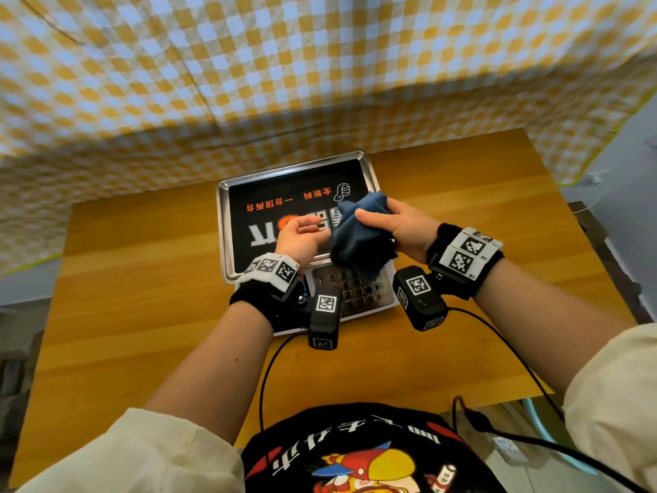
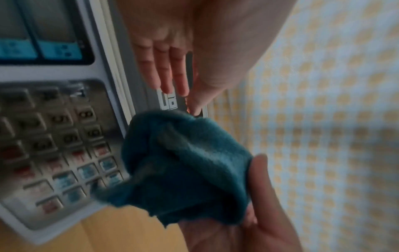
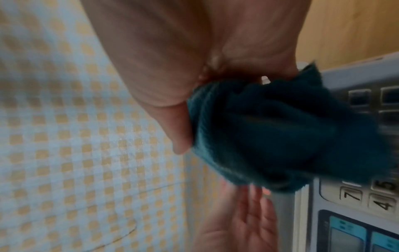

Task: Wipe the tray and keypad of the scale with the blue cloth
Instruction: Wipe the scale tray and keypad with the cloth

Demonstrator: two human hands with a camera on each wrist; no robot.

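Observation:
A scale sits on the wooden table with a steel tray (image 1: 227,222) bearing a black printed mat, and a grey keypad (image 1: 359,290) (image 2: 54,146) (image 3: 371,192) at its near end. My right hand (image 1: 394,225) (image 3: 179,68) grips a bunched blue cloth (image 1: 359,236) (image 2: 185,170) (image 3: 280,136) above the tray's near right part and the keypad. My left hand (image 1: 302,233) (image 2: 168,68) is just left of the cloth with fingers straight, palm towards it, holding nothing. The cloth hides part of the keypad in the head view.
The wooden table (image 1: 142,279) extends on both sides of the scale. A yellow-and-white checked cloth (image 1: 284,65) hangs behind the table. Black cables (image 1: 497,336) run from the wrist cameras across the near table edge. The scale's display (image 2: 43,42) lies beside the keypad.

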